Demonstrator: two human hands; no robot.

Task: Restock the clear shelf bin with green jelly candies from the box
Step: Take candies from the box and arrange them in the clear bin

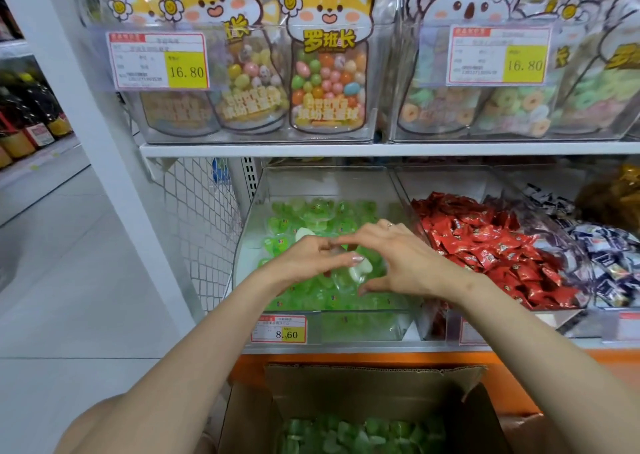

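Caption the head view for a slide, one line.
Left hand and right hand meet over green jelly candies in the clear shelf bin, the open cardboard box of more below.
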